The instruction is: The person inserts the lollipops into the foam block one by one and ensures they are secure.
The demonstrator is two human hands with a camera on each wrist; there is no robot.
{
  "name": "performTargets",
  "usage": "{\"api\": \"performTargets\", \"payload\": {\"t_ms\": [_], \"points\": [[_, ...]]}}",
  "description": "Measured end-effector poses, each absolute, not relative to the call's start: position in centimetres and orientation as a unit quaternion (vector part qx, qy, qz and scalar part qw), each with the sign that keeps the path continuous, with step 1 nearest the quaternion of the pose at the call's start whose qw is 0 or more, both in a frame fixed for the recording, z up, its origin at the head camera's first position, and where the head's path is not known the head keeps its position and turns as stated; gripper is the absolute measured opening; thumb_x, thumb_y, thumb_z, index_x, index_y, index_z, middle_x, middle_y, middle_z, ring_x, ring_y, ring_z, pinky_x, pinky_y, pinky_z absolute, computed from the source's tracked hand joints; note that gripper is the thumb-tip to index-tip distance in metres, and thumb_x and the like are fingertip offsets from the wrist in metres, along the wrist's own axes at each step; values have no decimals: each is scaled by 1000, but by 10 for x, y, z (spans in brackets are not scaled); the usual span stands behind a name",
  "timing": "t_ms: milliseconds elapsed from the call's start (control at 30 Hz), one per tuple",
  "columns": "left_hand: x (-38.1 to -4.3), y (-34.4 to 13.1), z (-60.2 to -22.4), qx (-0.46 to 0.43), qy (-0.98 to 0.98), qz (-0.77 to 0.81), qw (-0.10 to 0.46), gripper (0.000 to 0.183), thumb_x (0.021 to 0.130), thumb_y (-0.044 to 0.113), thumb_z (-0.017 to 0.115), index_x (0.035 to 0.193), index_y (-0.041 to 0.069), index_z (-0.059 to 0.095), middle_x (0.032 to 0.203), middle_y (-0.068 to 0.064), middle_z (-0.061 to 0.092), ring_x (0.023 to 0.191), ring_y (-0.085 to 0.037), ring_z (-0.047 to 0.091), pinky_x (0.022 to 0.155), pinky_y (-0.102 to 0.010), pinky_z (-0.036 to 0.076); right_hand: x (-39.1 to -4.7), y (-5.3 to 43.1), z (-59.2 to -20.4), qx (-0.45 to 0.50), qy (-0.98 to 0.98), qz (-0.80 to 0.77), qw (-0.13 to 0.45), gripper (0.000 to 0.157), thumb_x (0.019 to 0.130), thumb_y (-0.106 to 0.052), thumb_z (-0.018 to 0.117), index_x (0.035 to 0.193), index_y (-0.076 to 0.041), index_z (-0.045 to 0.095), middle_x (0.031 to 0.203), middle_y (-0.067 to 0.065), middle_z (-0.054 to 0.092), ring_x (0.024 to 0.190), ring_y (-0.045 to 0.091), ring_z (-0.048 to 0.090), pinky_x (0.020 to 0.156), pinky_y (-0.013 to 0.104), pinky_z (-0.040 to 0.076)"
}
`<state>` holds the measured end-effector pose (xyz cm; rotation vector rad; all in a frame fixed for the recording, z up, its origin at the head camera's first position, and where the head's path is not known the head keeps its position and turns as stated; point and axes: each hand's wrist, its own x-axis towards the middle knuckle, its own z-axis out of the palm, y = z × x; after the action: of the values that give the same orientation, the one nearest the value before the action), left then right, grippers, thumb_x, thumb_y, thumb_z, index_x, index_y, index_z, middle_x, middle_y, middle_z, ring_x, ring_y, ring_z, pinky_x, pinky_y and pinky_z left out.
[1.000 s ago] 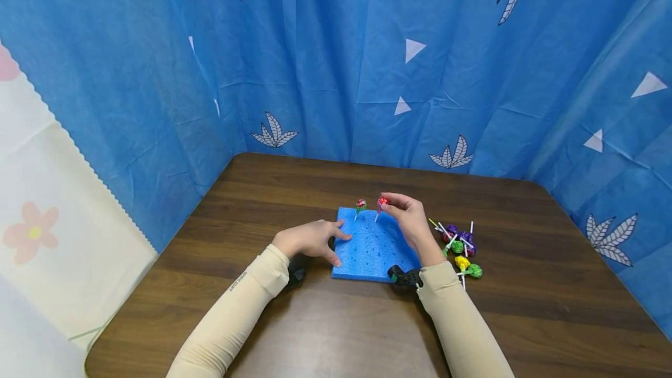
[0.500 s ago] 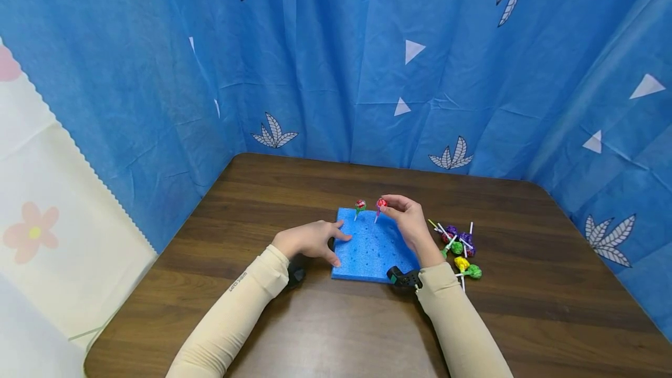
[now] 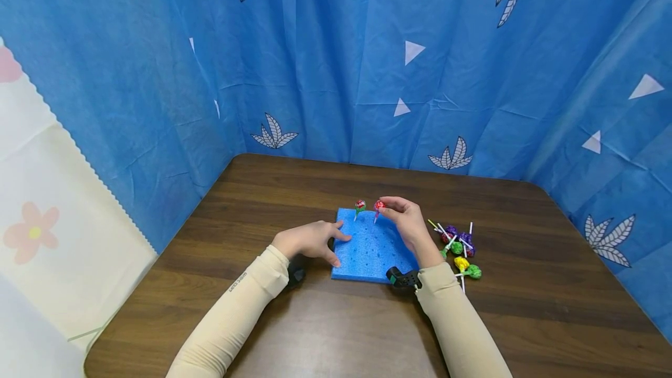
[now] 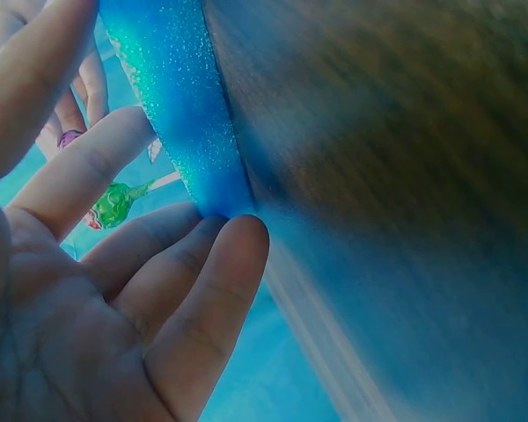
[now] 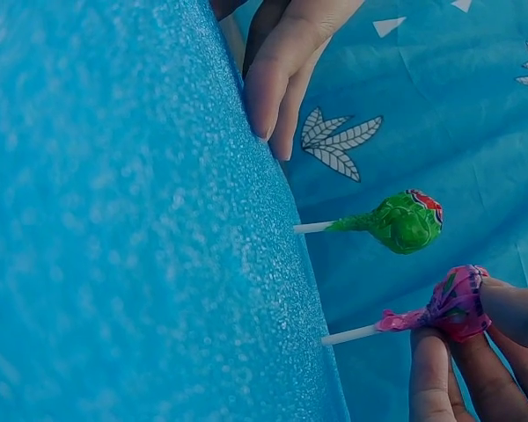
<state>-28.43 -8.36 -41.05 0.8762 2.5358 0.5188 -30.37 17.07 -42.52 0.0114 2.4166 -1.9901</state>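
A blue foam board (image 3: pixel 364 258) dotted with small holes lies on the table. Along its left edge rests my left hand (image 3: pixel 311 239), fingers loosely spread against the foam; in the left wrist view they touch the board's side. My right hand (image 3: pixel 412 225) pinches the wrapped head of a pink lollipop (image 5: pixel 458 303) at the board's far side. That lollipop's white stick meets the foam; how deep it goes cannot be told. Just left of it, a green lollipop (image 5: pixel 405 221) with a red-and-white top stands by its stick in the board, untouched.
Right of the board lies a loose pile of lollipops, among them a purple lollipop (image 3: pixel 466 239), a yellow lollipop (image 3: pixel 461 263) and a green lollipop (image 3: pixel 473 272). A blue curtain (image 3: pixel 336 74) hangs behind the wooden table (image 3: pixel 336 331).
My right hand, with the pink lollipop between its fingers, has shifted slightly left and down. The left hand and the green lollipop in the board stay in place.
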Motion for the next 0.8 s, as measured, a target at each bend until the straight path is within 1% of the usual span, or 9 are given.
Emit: {"api": "performTargets", "payload": {"t_ms": [100, 300, 533, 633, 800], "points": [[-284, -84, -410, 316, 908, 185, 204, 67, 84, 38, 79, 145, 23, 55, 165, -13, 27, 151, -33, 30, 121, -47, 33, -303, 171, -425, 3, 775, -632, 10, 33, 97, -12, 66, 129, -5, 65, 127, 14, 66, 118, 24, 61, 106, 40, 47], [-284, -84, -409, 316, 908, 183, 206, 67, 85, 38, 79, 146, 24, 54, 165, -13, 27, 151, -34, 31, 120, -48, 33, -304, 171, -428, 4, 777, -629, 14, 31, 97, -11, 66, 127, -4, 66, 125, 15, 66, 115, 25, 61, 104, 39, 50], [-285, -84, -407, 312, 909, 185, 206, 67, 85, 39, 79, 146, 24, 54, 165, -12, 27, 151, -34, 31, 120, -48, 34, -305, 170, -428, 0, 779, -627, 20, 33, 97, -12, 66, 130, -5, 64, 124, 14, 66, 111, 21, 63, 105, 41, 50], [-285, -84, -406, 311, 908, 186, 209, 67, 85, 39, 79, 146, 24, 54, 165, -12, 27, 151, -34, 30, 120, -48, 34, -305, 170, -428, 0, 778, -628, 23, 34, 97, -13, 66, 131, -4, 64, 126, 14, 66, 111, 21, 63, 107, 42, 48], [-285, -85, -408, 312, 908, 186, 209, 67, 85, 39, 78, 146, 25, 54, 165, -12, 27, 151, -34, 30, 120, -48, 33, -305, 168, -428, 2, 777, -629, 25, 34, 97, -12, 66, 130, -4, 64, 126, 14, 65, 107, 18, 63, 105, 41, 49]]}}
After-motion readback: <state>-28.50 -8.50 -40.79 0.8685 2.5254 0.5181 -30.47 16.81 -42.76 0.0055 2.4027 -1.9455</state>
